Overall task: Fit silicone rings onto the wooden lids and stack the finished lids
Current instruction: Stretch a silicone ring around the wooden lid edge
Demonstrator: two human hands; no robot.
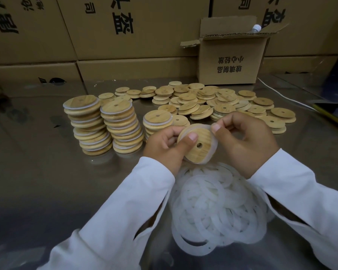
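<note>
Head view: nearest the camera, a loose heap of translucent white silicone rings [219, 207] is seen on the shiny grey metal table [37, 162], lying between two white sleeves. Just above the heap, a round pale wooden lid with a small centre hole [197, 145] is held off the table, tilted. It is gripped by the left hand [164, 147], thumb pressed on its face and fingers curled behind. A thin white ring [214, 152] is draped round the lid's right edge, and its upper part is pinched between thumb and forefinger of the right hand [246, 141]. Further back on the left, three stacks of ringed lids are stood side by side – two tall ones [86, 125] [121, 127] and a shorter one [156, 121]. Behind and to the right, bare wooden lids [213, 100] are spread in a broad pile. Beyond that an open brown cardboard box [230, 65] is set – and the back is closed off by a wall of printed cartons [105, 36].
</note>
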